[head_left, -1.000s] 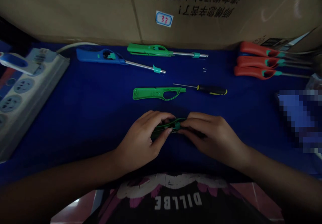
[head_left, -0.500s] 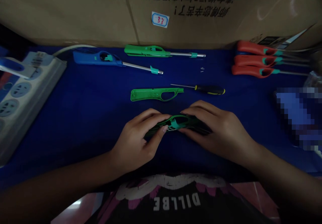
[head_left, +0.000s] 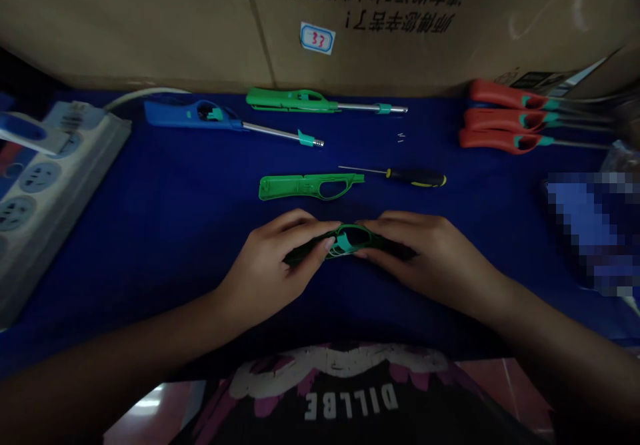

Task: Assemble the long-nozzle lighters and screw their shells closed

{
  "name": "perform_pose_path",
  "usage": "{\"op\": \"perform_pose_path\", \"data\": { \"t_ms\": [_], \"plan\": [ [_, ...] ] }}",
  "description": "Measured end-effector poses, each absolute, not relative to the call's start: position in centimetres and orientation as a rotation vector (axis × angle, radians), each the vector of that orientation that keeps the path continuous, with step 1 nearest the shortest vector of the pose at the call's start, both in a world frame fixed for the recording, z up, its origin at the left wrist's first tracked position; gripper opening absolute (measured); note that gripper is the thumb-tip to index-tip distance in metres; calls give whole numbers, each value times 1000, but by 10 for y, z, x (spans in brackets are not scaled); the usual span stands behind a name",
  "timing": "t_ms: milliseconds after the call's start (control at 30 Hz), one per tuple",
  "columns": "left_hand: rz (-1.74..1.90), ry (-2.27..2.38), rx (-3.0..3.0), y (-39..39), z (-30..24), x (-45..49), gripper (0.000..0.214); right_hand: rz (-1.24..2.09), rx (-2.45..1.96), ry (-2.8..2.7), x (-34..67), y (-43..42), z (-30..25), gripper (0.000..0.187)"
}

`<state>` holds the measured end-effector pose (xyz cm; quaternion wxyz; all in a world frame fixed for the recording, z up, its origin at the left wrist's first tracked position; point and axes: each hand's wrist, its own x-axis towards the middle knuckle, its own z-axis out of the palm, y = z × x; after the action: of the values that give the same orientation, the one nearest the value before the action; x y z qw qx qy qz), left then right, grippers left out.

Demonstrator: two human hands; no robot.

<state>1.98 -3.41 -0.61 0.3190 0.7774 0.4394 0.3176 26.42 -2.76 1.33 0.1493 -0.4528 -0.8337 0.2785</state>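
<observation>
Both my hands hold one green lighter body point(head_left: 350, 240) with a teal trigger, just above the blue cloth point(head_left: 175, 198) near its front edge. My left hand point(head_left: 273, 265) pinches its left end, thumb and fingers closed on it. My right hand point(head_left: 425, 258) is wrapped over its right end, hiding that part. A separate green half-shell point(head_left: 310, 186) lies flat a little beyond my hands. Next to that shell, to the right, lies a small black and yellow screwdriver point(head_left: 410, 176).
A blue lighter point(head_left: 215, 115) and a green lighter point(head_left: 310, 102) lie at the back. Three red lighters point(head_left: 515, 117) are stacked at the right. A white power strip point(head_left: 45, 178) sits at the left. A cardboard box point(head_left: 320, 18) walls the back. Tiny screws point(head_left: 401, 138) lie nearby.
The green lighter body has turned in my hands so its trigger loop faces up. My right hand slid further along its right end. Nothing else has moved.
</observation>
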Motion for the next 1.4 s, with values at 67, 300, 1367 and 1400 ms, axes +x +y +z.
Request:
{"op": "perform_pose_path", "data": {
  "t_ms": [67, 300, 1367, 1400],
  "plan": [
    [800, 1179, 2104, -31, -8, 19, 25, 683, -1284, -2498, 267, -27, 14, 37],
    [752, 1299, 2312, -20, -11, 15, 23, 606, -1383, -2611, 280, -24, 24, 29],
    [748, 776, 2377, -7, -14, 1, 42, 289, -927, -2724, 284, -16, 23, 19],
    [742, 775, 2375, -7, -14, 1, 42, 327, -957, -2698, 283, -16, 23, 18]
  ]
}}
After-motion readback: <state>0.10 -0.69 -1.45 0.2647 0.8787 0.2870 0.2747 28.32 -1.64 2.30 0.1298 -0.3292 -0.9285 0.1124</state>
